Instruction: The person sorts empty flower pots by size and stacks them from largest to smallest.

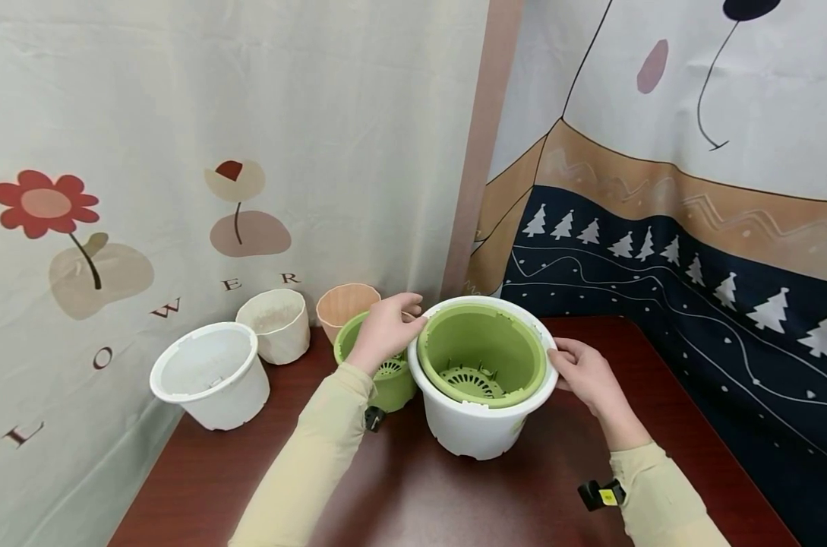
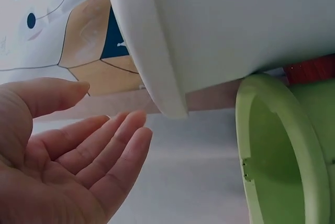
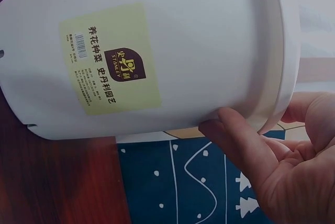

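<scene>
A large white flowerpot [image 1: 475, 431] stands in front of me with a green slotted-bottom pot [image 1: 483, 338] nested inside it. My right hand [image 1: 586, 372] holds the white pot's rim at its right side. In the right wrist view its thumb [image 3: 235, 135] presses the wall below the rim, beside a pale green label [image 3: 112, 59]. At the left side of the rim is my left hand [image 1: 389, 334], fingers relaxed; the left wrist view shows it apart from the white pot. A second green pot [image 1: 396, 391] sits partly hidden behind my left hand.
An oval-looking white pot [image 1: 228, 395] stands at the left of the dark red table [image 1: 413, 497]. Behind are a cream pot [image 1: 279, 334] and a peach pot [image 1: 345, 304] against the printed curtain [image 1: 358, 152]. A dark patterned cloth [image 1: 693, 304] hangs along the right.
</scene>
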A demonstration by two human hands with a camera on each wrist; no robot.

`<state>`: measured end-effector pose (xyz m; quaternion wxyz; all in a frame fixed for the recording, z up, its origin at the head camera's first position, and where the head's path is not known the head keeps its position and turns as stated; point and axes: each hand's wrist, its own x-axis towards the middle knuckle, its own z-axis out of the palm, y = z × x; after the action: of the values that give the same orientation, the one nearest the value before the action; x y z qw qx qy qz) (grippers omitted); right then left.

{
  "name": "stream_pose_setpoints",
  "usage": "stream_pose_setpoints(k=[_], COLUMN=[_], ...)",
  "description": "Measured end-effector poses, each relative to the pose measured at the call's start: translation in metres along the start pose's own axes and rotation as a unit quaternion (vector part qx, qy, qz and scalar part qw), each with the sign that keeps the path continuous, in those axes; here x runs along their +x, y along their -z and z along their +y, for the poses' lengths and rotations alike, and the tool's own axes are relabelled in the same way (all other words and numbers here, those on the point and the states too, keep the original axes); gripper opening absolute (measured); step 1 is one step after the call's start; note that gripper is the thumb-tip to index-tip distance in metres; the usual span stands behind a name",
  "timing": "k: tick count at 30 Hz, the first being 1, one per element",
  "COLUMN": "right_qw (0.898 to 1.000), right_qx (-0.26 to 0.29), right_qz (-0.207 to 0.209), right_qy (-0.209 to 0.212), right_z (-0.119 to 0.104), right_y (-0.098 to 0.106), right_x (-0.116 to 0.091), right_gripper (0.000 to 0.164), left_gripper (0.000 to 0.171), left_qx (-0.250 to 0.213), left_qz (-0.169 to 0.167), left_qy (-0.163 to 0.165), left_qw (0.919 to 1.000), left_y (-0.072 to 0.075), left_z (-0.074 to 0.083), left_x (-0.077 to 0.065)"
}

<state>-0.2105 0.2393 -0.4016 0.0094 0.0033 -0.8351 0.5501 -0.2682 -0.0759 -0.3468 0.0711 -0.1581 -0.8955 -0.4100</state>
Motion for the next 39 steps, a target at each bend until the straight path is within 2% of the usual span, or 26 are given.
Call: stream_pose_setpoints(k=[8,20,28,39], right_qw=[1.0,1.0,1.0,1.0], right_qx=[0.002,0.001,0.002,0.0], right_qz=[0.0,0.001,0.0,0.0], right_qy=[-0.003,-0.006,-0.004,-0.003], right_z=[0.0,0.0,0.002,0.001], right_y=[-0.001,0.0,0.0,0.0], right_x=[-0.001,0.0,0.0,-0.001], right_gripper=[0.05,0.052,0.052,0.053], left_gripper=[0.044,0.042,0.04,0.043], left_qx=[-0.017,0.008,0.049,0.091], left_qz=[0.01,0.068,0.098,0.123], left_qy=[-0.021,-0.05,-0.02,0.009], left_qw=[0.9996,0.9964,0.9938,0.9882], left_y=[0.002,-0.001,0.007,0.026], left_z=[-0.011,-0.033,-0.054,-0.079], left_x=[-0.01,-0.02,-0.024,-0.027])
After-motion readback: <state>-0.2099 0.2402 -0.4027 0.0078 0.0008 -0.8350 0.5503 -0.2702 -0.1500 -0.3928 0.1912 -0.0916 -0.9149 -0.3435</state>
